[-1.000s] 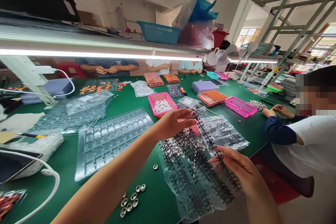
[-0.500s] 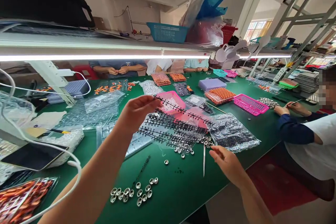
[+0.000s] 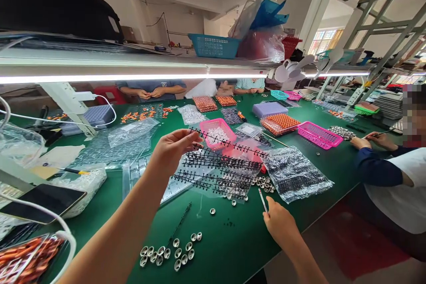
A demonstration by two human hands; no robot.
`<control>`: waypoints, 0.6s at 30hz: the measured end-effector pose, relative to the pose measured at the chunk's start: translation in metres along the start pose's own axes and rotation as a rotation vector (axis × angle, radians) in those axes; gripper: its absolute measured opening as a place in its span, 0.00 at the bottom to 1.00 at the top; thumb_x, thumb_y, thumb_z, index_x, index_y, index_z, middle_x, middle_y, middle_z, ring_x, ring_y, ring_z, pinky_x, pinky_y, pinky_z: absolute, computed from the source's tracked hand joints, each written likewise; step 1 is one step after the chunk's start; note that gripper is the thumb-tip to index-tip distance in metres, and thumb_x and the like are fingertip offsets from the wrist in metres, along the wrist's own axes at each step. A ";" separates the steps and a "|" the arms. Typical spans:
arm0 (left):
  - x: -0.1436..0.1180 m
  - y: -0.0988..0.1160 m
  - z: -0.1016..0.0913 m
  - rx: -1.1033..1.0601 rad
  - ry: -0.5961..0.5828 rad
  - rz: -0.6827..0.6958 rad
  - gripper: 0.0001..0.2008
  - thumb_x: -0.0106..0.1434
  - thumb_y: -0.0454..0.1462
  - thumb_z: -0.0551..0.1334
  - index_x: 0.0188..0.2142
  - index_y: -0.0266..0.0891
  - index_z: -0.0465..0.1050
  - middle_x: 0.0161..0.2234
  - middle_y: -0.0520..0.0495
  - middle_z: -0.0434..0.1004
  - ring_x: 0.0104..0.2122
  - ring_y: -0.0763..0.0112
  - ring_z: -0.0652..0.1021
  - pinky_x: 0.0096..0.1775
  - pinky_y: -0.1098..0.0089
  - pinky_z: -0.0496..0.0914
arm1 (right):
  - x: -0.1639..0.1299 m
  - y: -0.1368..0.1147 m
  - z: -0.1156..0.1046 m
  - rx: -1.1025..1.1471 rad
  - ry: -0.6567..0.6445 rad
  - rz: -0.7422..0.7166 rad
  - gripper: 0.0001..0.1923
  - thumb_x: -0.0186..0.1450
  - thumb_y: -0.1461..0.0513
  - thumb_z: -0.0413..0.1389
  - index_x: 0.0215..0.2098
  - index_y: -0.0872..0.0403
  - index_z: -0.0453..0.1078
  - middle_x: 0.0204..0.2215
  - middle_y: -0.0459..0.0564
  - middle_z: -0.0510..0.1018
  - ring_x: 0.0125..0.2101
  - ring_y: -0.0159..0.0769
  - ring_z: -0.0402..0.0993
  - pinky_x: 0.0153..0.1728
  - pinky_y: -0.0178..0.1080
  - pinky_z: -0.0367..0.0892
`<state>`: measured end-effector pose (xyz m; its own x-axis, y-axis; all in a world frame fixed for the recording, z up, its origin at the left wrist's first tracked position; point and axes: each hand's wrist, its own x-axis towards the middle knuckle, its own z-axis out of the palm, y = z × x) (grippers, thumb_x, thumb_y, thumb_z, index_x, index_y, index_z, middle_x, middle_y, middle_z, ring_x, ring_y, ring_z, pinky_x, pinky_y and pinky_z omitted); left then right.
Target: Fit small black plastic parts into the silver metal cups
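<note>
With left hand (image 3: 176,148) nearly closed, pinches black strip (image 3: 229,143) near its end, extending toward four o'clock. With curled right hand (image 3: 281,222), grips slim tool (image 3: 263,200), probably tweezers, toward eleven o'clock.

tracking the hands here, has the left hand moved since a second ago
Yes, leftward. The left hand was then in front and right of the pink basket of white pieces; now it is mostly to that basket's left.
</note>
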<state>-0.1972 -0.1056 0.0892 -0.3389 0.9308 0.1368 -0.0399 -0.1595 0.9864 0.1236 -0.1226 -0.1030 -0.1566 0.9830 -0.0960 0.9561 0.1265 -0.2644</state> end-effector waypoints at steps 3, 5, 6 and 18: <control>0.004 -0.005 0.000 -0.017 -0.010 -0.031 0.16 0.45 0.45 0.73 0.29 0.37 0.76 0.27 0.45 0.80 0.26 0.69 0.78 0.28 0.71 0.70 | -0.003 0.008 -0.004 0.001 -0.051 0.030 0.19 0.62 0.68 0.51 0.52 0.59 0.68 0.36 0.59 0.79 0.34 0.45 0.78 0.29 0.38 0.67; 0.006 -0.009 0.001 -0.044 -0.023 -0.050 0.18 0.45 0.45 0.74 0.31 0.36 0.76 0.27 0.46 0.80 0.25 0.71 0.77 0.29 0.72 0.70 | -0.007 0.014 -0.010 0.018 -0.078 0.020 0.17 0.63 0.68 0.51 0.49 0.57 0.70 0.36 0.56 0.79 0.35 0.43 0.77 0.31 0.37 0.66; 0.007 -0.011 0.002 -0.061 -0.028 -0.058 0.19 0.45 0.44 0.74 0.33 0.35 0.76 0.27 0.47 0.79 0.24 0.72 0.77 0.29 0.72 0.70 | -0.009 0.018 -0.013 0.031 -0.082 0.004 0.15 0.63 0.68 0.50 0.47 0.55 0.71 0.35 0.55 0.78 0.35 0.42 0.77 0.32 0.37 0.66; 0.008 -0.022 0.040 -0.110 -0.140 -0.047 0.19 0.51 0.42 0.69 0.41 0.35 0.73 0.26 0.48 0.79 0.25 0.72 0.77 0.29 0.72 0.69 | -0.021 0.044 -0.039 0.741 -0.158 -0.190 0.09 0.56 0.54 0.58 0.26 0.49 0.64 0.21 0.44 0.70 0.22 0.36 0.68 0.24 0.36 0.66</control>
<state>-0.1612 -0.0811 0.0720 -0.2001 0.9736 0.1099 -0.1579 -0.1428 0.9771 0.1785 -0.1324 -0.0749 -0.3878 0.9157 -0.1057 0.5032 0.1143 -0.8566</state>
